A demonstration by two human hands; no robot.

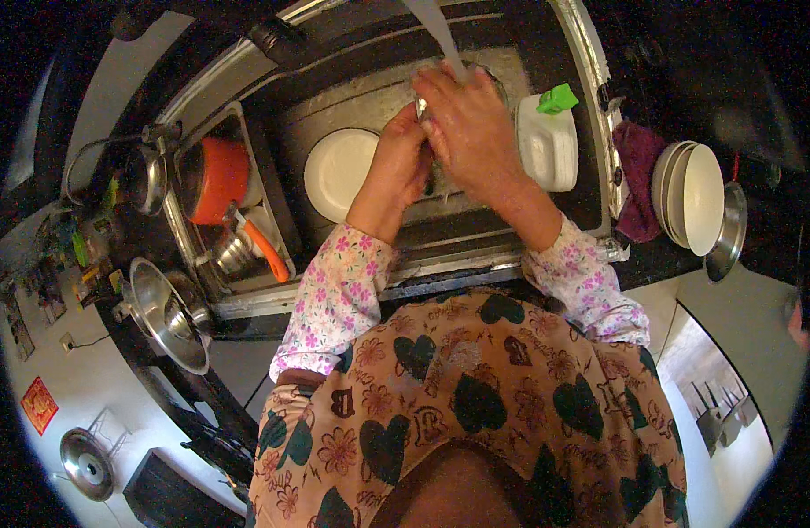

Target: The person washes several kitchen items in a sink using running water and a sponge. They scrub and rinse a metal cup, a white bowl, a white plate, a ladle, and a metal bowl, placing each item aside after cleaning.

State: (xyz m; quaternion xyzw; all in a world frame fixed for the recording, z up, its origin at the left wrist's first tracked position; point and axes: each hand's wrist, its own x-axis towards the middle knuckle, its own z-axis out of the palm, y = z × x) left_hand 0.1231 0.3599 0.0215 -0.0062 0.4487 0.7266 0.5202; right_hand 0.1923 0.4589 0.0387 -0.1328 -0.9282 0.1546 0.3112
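My left hand (401, 165) and my right hand (469, 132) meet over the sink basin (335, 101), under a stream of running water (443, 37). The left fingers are closed round something with a shiny metal glint, mostly hidden by the hands. Across it lies my right hand, its fingers bent over the top and wet. What the piece is cannot be made out. A white round bowl (341, 174) rests in the basin just left of my hands. Right of them stands a whitish plastic container (548, 145) with a bright green clip-like piece (557, 99) on its corner.
At the left, a smaller basin holds an orange-red pot (222, 180) and an orange-handled utensil (266, 251). Metal bowls (169, 317) stand beyond its near corner. On the right counter are a purple cloth (638, 180), stacked white bowls (703, 201) and a metal dish (731, 231).
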